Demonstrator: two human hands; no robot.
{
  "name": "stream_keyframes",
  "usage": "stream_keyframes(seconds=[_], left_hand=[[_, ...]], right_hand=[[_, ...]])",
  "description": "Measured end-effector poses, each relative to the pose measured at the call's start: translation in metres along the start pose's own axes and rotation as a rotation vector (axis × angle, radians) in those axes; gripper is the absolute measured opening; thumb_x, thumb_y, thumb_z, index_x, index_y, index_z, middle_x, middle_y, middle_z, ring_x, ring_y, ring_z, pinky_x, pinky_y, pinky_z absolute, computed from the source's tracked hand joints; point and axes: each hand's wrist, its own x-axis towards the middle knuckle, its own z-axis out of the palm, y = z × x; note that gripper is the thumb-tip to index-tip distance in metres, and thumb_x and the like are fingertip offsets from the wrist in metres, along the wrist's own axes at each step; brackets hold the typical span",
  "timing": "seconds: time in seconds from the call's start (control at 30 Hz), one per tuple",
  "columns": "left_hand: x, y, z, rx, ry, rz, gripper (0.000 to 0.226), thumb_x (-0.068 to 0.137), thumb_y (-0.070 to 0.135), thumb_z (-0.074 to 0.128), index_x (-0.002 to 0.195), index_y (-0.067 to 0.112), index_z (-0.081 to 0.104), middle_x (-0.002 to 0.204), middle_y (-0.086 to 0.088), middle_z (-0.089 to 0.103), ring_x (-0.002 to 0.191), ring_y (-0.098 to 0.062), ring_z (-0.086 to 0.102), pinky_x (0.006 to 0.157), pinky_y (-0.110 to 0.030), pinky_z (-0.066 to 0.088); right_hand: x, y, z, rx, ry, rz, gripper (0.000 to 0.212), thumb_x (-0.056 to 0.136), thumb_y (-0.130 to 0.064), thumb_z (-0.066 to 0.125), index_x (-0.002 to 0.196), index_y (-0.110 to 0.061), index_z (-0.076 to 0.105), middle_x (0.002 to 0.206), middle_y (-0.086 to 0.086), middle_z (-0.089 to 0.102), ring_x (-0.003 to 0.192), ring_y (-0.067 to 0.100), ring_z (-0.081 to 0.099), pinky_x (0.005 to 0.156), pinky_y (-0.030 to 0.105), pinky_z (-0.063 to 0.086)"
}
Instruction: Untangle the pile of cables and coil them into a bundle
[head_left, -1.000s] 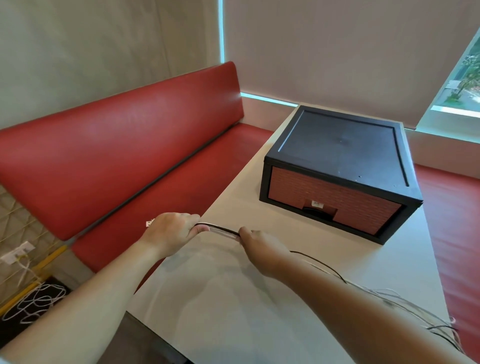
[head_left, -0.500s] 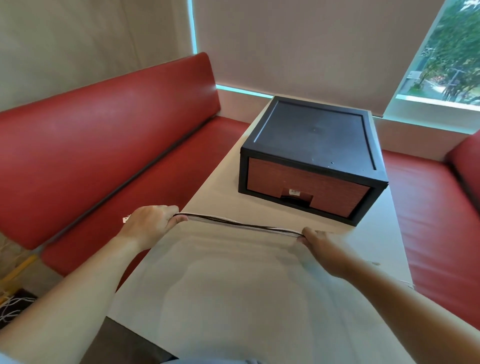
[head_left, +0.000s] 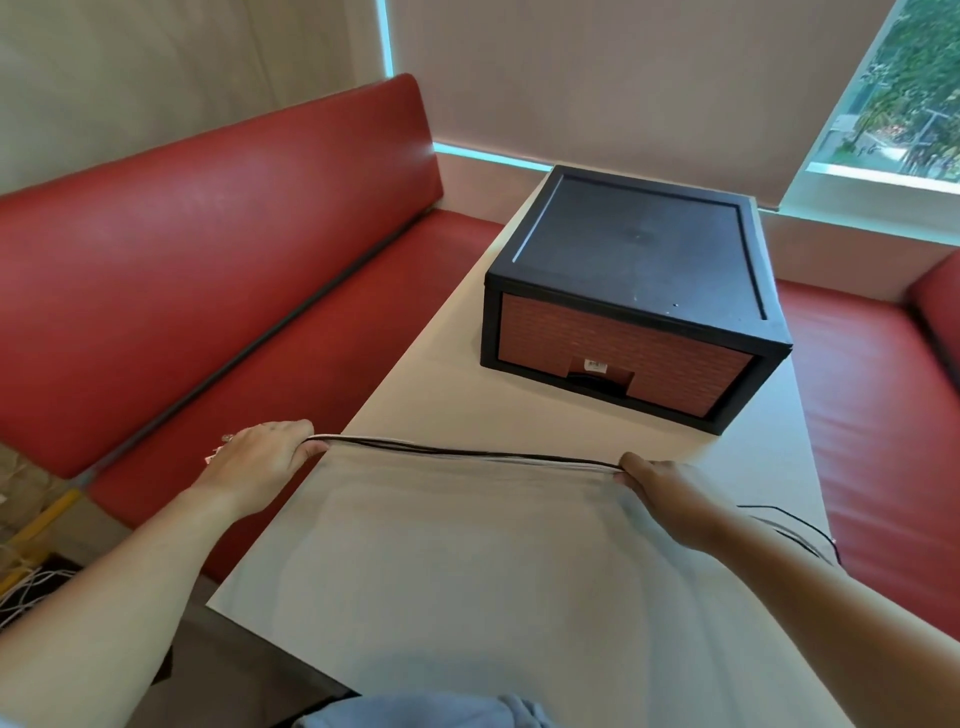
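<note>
A thin bunch of black and white cables (head_left: 467, 453) runs taut and almost level just above the white table (head_left: 467, 571). My left hand (head_left: 260, 460) is closed on its left end, over the table's left edge. My right hand (head_left: 670, 491) pinches the bunch further right, fingers closed on it. Behind my right wrist the loose cable ends (head_left: 795, 530) trail off toward the table's right edge, partly hidden by my forearm.
A black drawer box with a brick-red front (head_left: 634, 296) stands on the far half of the table. Red bench seating (head_left: 182, 291) wraps the left and right sides. More white wires (head_left: 26, 592) lie on the floor at lower left.
My right hand has slid rightward along the cables, away from my left hand, so the stretch between them is much longer and straight. My view has turned slightly right.
</note>
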Motion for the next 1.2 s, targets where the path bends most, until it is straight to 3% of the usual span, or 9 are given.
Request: stream_keyframes(seconds=[0.17,0.33,0.4,0.5,0.63,0.8,0.93,1.0,1.2], left_hand=[[-0.017,-0.012,0.009,0.004,-0.106,-0.172,0.042,0.098,0.053,0.034,0.076,0.019,0.045,0.072,0.005,0.056,0.076,-0.026,0.057,0.067,-0.042,0.045],[-0.019,-0.017,0.028,-0.033,-0.217,-0.315,0.028,0.104,0.035,0.036,0.084,0.018,0.048,0.09,-0.003,0.06,0.095,-0.03,0.058,0.074,-0.04,0.042],[-0.018,-0.02,0.029,0.037,-0.323,-0.374,0.013,0.1,0.022,0.04,0.103,0.024,0.053,0.114,-0.005,0.064,0.108,-0.03,0.057,0.081,-0.038,0.041],[-0.006,-0.009,0.014,0.012,-0.394,-0.454,0.06,0.088,0.019,0.053,0.144,0.027,0.037,0.149,-0.004,0.043,0.136,-0.03,0.039,0.108,-0.043,0.032],[0.021,0.063,-0.005,-0.14,-0.125,-0.168,0.081,0.07,0.049,0.058,0.145,0.024,0.039,0.152,-0.002,0.039,0.141,-0.029,0.031,0.115,-0.041,0.025],[0.035,0.207,0.018,-0.118,-0.309,0.317,0.077,0.083,0.056,0.061,0.148,0.026,0.032,0.151,0.003,0.038,0.142,-0.018,0.03,0.117,-0.034,0.016],[0.049,0.255,0.026,-0.203,-0.395,0.283,0.041,0.101,0.05,0.039,0.117,0.014,0.05,0.123,-0.011,0.06,0.116,-0.03,0.054,0.088,-0.038,0.039],[0.053,0.251,0.02,-0.149,-0.274,0.343,0.042,0.102,0.052,0.031,0.101,0.013,0.049,0.109,-0.013,0.063,0.102,-0.033,0.057,0.077,-0.04,0.04],[0.058,0.205,-0.003,-0.039,-0.001,0.484,0.044,0.101,0.051,0.033,0.097,0.014,0.055,0.091,-0.009,0.066,0.083,-0.032,0.061,0.063,-0.037,0.037]], right_hand=[[0.009,-0.013,0.021,-0.028,-0.005,0.051,0.041,0.101,-0.051,0.028,0.099,-0.017,0.052,0.089,0.012,0.066,0.08,0.033,0.061,0.06,0.034,0.036],[0.011,-0.019,0.024,-0.046,-0.001,0.046,0.041,0.102,-0.048,0.028,0.104,-0.014,0.051,0.094,0.015,0.067,0.087,0.035,0.061,0.061,0.034,0.033],[0.012,-0.018,0.024,-0.059,-0.016,0.046,0.041,0.102,-0.048,0.028,0.105,-0.015,0.051,0.095,0.015,0.067,0.088,0.035,0.062,0.062,0.034,0.034],[0.012,-0.018,0.023,-0.058,-0.038,0.039,0.041,0.102,-0.05,0.026,0.104,-0.016,0.05,0.095,0.015,0.067,0.087,0.035,0.061,0.063,0.034,0.035],[0.008,-0.02,0.018,-0.036,-0.053,0.037,0.04,0.101,-0.049,0.027,0.101,-0.016,0.049,0.092,0.013,0.067,0.084,0.033,0.06,0.065,0.035,0.04],[-0.005,-0.029,0.004,0.013,-0.023,0.014,0.037,0.102,-0.046,0.03,0.096,-0.014,0.048,0.083,0.012,0.063,0.071,0.03,0.052,0.063,0.036,0.04],[-0.004,-0.044,-0.011,-0.048,0.046,-0.1,0.046,0.095,-0.057,0.018,0.09,-0.019,0.043,0.072,0.005,0.054,0.064,0.03,0.051,0.058,0.038,0.042],[-0.001,-0.049,-0.016,-0.054,0.066,-0.134,0.041,0.097,-0.055,0.019,0.087,-0.021,0.039,0.069,0.002,0.051,0.063,0.03,0.053,0.058,0.04,0.046],[0.005,-0.063,-0.034,-0.092,0.091,-0.2,0.036,0.1,-0.05,0.027,0.101,-0.019,0.045,0.075,-0.004,0.049,0.064,0.024,0.046,0.057,0.035,0.04]])
